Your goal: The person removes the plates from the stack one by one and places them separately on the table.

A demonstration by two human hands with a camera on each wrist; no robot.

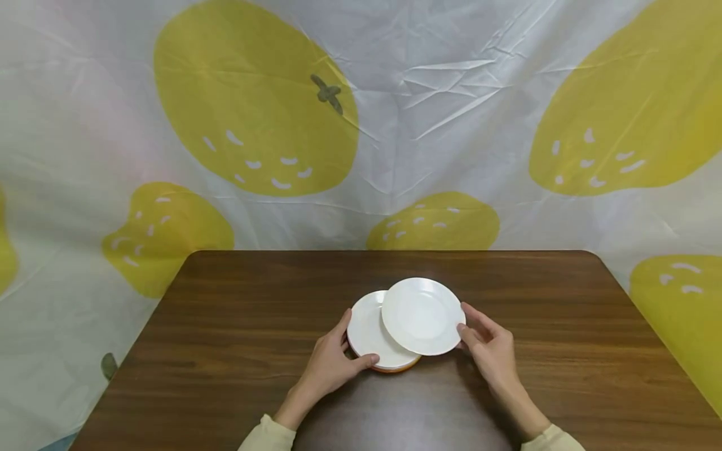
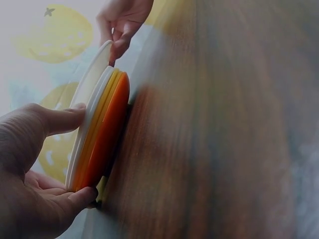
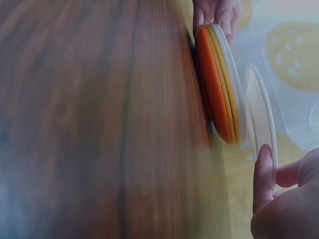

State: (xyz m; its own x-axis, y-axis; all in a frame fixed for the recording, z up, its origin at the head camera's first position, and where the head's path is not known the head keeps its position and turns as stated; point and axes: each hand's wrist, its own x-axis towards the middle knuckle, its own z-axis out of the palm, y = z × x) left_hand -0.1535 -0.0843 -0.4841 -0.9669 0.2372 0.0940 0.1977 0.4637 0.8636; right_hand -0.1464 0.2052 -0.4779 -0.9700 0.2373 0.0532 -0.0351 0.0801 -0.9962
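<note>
My right hand (image 1: 492, 347) pinches the right rim of a round white plate (image 1: 423, 316), thumb on top and fingers beneath. That plate is raised and tilted, overlapping the right part of a stack in the head view. Around the left edge of the stack, my left hand (image 1: 333, 360) grips with its thumb on the upper rim and fingers at the side. Topmost in the stack is another white plate (image 1: 369, 335). Beneath it, yellow plates (image 3: 223, 82) and a bottom orange plate (image 2: 110, 132) show in the wrist views. The stack sits close over the tabletop.
A dark wood-grain table (image 1: 254, 313) spreads around both hands, its far edge running straight with rounded corners. Behind it hangs a pale cloth (image 1: 440, 138) printed with large yellow fruit. Cream sleeves (image 1: 267, 433) cover both forearms.
</note>
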